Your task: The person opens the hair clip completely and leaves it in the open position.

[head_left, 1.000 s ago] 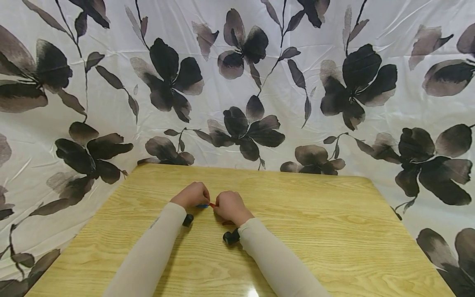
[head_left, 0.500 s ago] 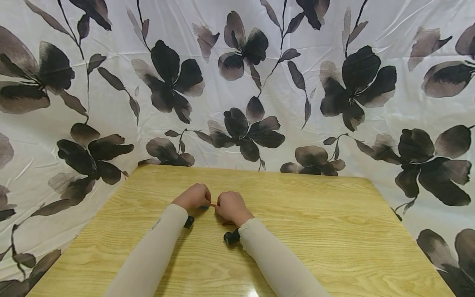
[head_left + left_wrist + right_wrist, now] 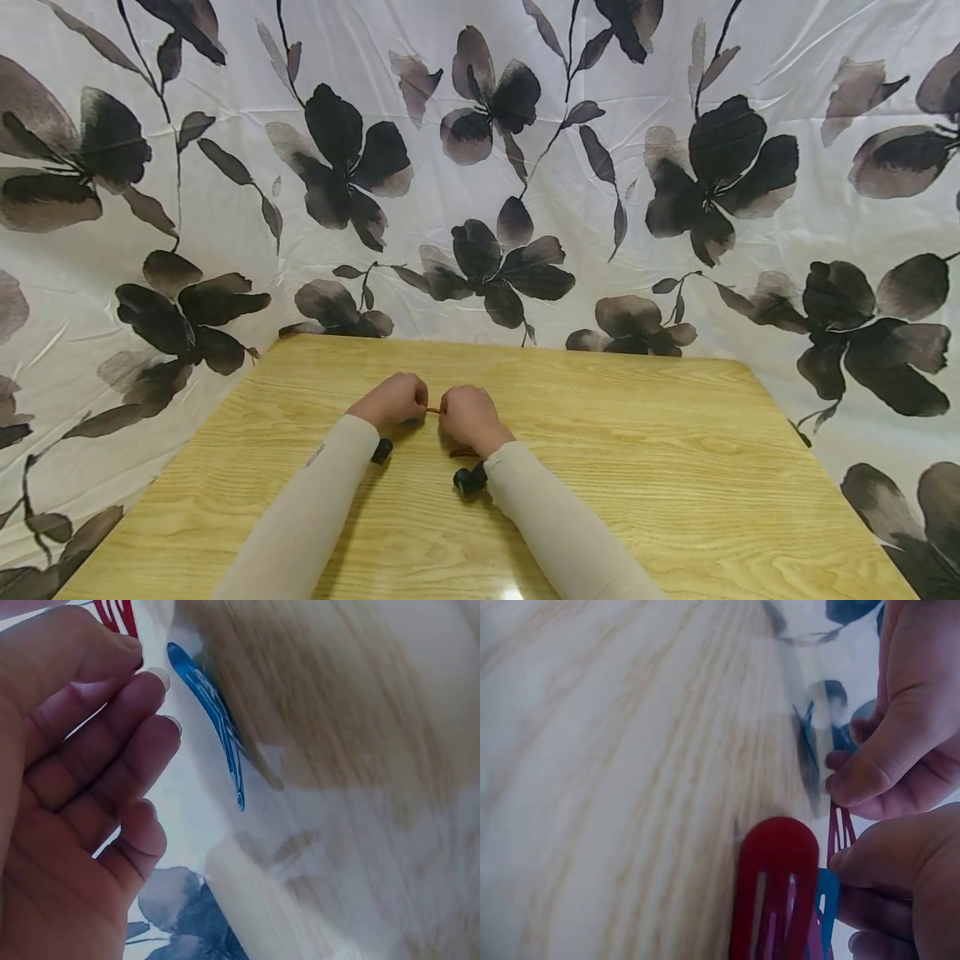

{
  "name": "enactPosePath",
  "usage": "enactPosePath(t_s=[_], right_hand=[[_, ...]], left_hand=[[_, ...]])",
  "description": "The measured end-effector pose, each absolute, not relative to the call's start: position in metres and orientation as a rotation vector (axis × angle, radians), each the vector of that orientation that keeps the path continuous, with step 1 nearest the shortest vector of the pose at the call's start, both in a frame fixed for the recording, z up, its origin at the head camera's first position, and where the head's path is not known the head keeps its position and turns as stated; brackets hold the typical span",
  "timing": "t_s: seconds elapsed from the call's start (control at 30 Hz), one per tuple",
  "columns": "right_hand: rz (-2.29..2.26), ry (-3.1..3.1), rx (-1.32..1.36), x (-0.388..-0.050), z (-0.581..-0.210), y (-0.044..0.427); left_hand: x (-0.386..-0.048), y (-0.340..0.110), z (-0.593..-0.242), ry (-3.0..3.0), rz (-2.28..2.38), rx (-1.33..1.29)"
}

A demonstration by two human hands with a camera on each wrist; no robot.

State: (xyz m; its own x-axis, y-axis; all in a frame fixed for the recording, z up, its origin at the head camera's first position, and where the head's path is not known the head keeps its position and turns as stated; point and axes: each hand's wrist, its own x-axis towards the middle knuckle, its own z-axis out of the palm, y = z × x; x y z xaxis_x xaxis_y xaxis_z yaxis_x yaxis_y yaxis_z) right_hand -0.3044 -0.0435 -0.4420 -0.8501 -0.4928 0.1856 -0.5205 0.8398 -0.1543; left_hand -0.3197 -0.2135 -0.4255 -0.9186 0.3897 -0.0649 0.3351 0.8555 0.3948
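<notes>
Slotted red clip [image 3: 842, 831] held at both ends. Left hand [image 3: 392, 398] pinches one end between thumb and forefinger, other fingers loosely curled; right hand [image 3: 468, 414] pinches the opposite end, thumb on it. Narrow grips, clip's middle showing in the gap between the hands. Around the held red clip: a loose blue clip [image 3: 217, 716] to its left, under the left hand, apart from the fingers. Nearer the person than the held clip, by the right hand: a second red clip [image 3: 780, 851], with another blue clip [image 3: 826, 889] and a pink clip [image 3: 815, 930] partly hidden behind it. Wood-grain table [image 3: 637, 467] beneath; floral cloth [image 3: 570, 292] beyond.
</notes>
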Motion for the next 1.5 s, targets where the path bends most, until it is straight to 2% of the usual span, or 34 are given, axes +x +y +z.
enactPosePath(t_s=[0.53, 1.1, 1.5], right_hand=[[0.749, -2.889, 0.708, -0.305, -0.439, -0.030], [1.309, -2.760, 0.729, -0.309, -0.447, -0.006], [1.483, -2.722, 0.641, -0.310, -0.446, 0.007]], left_hand=[[-0.318, -0.208, -0.423, 2.870, 0.716, 0.502], [-0.313, -0.197, -0.418, 2.853, 0.906, 0.505], [-0.311, -0.194, -0.418, 2.723, 1.135, 0.523]])
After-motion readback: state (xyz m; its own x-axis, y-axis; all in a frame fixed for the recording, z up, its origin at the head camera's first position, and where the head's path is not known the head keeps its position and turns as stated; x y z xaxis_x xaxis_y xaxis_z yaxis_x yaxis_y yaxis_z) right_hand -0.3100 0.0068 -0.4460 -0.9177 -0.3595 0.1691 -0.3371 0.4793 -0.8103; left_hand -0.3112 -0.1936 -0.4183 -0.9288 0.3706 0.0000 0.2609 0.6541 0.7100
